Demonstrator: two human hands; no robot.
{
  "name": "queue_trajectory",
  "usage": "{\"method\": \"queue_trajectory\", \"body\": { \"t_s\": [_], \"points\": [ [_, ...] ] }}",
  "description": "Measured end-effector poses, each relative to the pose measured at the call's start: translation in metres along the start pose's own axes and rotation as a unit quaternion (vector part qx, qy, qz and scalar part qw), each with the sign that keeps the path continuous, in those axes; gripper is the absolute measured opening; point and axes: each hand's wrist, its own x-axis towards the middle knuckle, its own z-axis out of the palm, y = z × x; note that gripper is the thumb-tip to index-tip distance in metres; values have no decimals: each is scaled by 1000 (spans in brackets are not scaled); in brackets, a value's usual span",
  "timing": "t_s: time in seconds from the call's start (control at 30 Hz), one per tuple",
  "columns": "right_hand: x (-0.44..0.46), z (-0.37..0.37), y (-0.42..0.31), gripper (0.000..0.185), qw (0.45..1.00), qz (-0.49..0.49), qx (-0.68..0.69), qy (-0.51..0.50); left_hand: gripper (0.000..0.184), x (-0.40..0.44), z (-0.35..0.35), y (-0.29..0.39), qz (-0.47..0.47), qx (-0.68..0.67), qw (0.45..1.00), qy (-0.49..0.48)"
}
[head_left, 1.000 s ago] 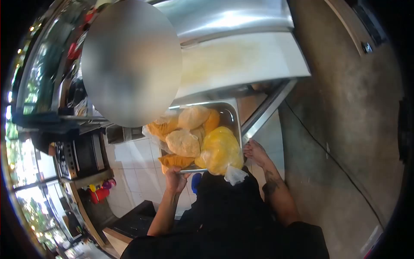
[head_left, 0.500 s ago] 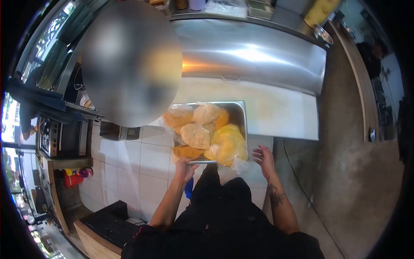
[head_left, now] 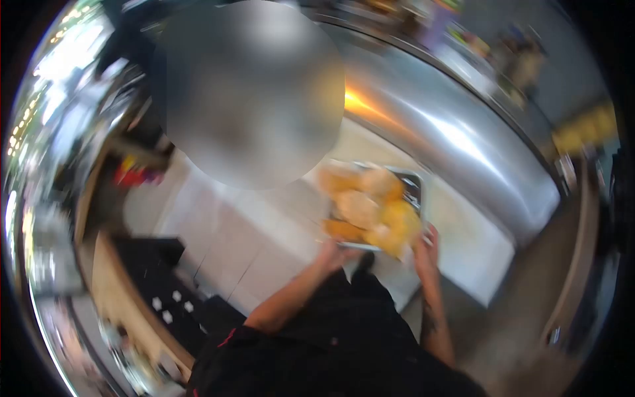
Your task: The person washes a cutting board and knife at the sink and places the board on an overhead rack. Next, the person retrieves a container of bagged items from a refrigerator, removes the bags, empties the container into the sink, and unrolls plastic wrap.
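A rectangular metal tray [head_left: 422, 188] is held out in front of my body, loaded with several clear plastic bags of food. A bulging yellow bag [head_left: 395, 228] sits at its near right, a pale beige bag [head_left: 357, 209] in the middle, and an orange bag [head_left: 344, 230] at the near left. My left hand [head_left: 333, 254] grips the tray's near left edge, its fingers partly hidden under the rim. At the right side, my right hand [head_left: 426, 248] is closed on the tray's edge near the yellow bag. Motion smears the view.
Beyond the tray runs a white counter [head_left: 466, 255] with a curved stainless steel cover [head_left: 456, 132]. A black-topped wooden unit [head_left: 145, 284] stands at the left. Tiled floor [head_left: 231, 248] lies to the left of my legs. A blurred disc hides the upper middle.
The view has turned, and the tray now appears farther right, over the counter's edge. My right hand, apart from the tray before, has taken hold of its right side. My left hand keeps its grip.
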Motion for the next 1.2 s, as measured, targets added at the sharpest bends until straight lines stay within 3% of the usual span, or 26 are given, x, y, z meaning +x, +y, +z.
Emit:
{"method": "queue_trajectory", "body": {
  "t_s": [0.03,0.1,0.17,0.2,0.27,0.3,0.47,0.57,0.83,0.9,1.2],
  "points": [
    [23,-2,12,51,1000,21,-2,1,28,45,-74,-27,-20,-5,1000,-11],
    [104,-7,55,47,998,-28,50,-1,19,43,-61,-16,-15,-25,998,55],
    [72,34,-71,57,982,174,18,-69,15,42,-61,-3,55,-21,993,104],
    [86,43,-61,57,982,164,4,-88,15,43,-71,-4,74,-38,991,105],
    [139,39,-40,58,928,191,257,-192,3,65,-68,2,78,-6,993,93],
    [142,46,-50,58,928,180,256,-201,3,62,-67,5,91,-6,992,85],
    [62,119,-116,53,928,192,256,-189,6,-4,-80,39,85,-55,989,111],
    [43,172,-112,46,917,181,287,-212,4,-37,-132,64,100,-89,988,79],
    [-34,413,-156,50,899,202,230,-314,27,-167,-242,232,168,-76,975,126],
    [-37,478,-143,50,914,188,206,-293,33,-191,-281,274,176,-61,970,155],
    [-96,809,-198,44,875,236,173,-387,35,-309,-422,490,272,-117,933,203]
  ]
}}
